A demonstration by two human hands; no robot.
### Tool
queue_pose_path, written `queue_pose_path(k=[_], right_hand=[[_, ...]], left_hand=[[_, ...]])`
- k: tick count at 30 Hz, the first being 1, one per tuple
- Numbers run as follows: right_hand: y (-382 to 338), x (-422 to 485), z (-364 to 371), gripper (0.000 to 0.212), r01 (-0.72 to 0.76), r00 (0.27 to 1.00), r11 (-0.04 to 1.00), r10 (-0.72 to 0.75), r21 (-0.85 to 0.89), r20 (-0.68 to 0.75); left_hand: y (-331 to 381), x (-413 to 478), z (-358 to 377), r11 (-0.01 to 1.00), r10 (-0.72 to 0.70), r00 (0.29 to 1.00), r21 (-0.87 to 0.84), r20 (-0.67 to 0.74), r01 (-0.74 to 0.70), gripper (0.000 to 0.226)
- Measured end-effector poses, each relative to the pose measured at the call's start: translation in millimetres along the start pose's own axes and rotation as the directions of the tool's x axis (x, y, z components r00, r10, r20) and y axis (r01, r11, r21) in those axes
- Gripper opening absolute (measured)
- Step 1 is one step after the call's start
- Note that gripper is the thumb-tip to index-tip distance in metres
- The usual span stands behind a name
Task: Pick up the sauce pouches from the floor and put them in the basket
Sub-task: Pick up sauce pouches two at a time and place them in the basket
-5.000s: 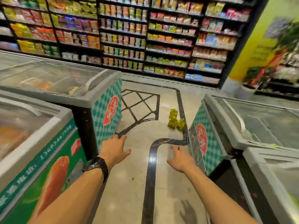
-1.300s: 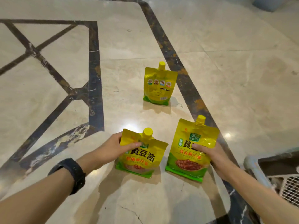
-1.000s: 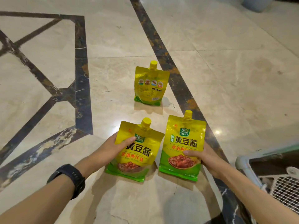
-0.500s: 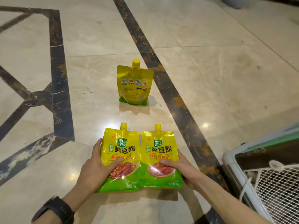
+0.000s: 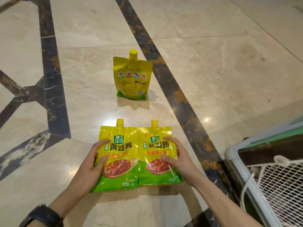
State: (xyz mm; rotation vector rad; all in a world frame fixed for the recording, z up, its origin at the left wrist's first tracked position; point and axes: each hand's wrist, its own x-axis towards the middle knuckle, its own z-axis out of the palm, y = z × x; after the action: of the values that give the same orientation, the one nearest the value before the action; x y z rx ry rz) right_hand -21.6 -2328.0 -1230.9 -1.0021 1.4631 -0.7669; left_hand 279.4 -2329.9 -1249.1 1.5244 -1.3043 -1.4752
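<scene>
Your left hand (image 5: 88,167) grips the left yellow-and-green spouted sauce pouch (image 5: 121,145) by its outer edge, with the thumb and a fingertip curled onto the printed front and the other fingers hidden behind. Your right hand (image 5: 178,159) clamps the matching right sauce pouch (image 5: 155,149) the same way from the other side, thumb on the picture of sauce and forefinger higher up by the lettering.

A second ago these two pouches stood apart and leaned at different angles. Now you hold them upright, edge against edge, yellow caps level. You cannot tell whether their bases rest on the polished beige marble floor (image 5: 213,54) or hang just above it.

The third yellow pouch (image 5: 132,77) has not moved. It stands alone farther from you, back label facing you, just beside the dark brown inlaid stripe (image 5: 172,82).

A white-framed unit with a wire grille (image 5: 232,149) sits near your right forearm. A black wristwatch (image 5: 44,215) shows on your left wrist.
</scene>
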Motion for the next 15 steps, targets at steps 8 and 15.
queue_pose_path(k=[8,15], right_hand=[[3,1,1,0.077,-0.065,0.998,0.993,0.062,0.095,0.027],[5,-1,-1,0.078,-0.147,0.986,0.979,0.135,0.142,0.097]], left_hand=[[7,2,-5,0.997,-0.075,0.99,-0.014,0.119,0.077,0.016],[-3,-5,-8,0.999,-0.039,0.996,0.037,0.086,0.036,0.055]])
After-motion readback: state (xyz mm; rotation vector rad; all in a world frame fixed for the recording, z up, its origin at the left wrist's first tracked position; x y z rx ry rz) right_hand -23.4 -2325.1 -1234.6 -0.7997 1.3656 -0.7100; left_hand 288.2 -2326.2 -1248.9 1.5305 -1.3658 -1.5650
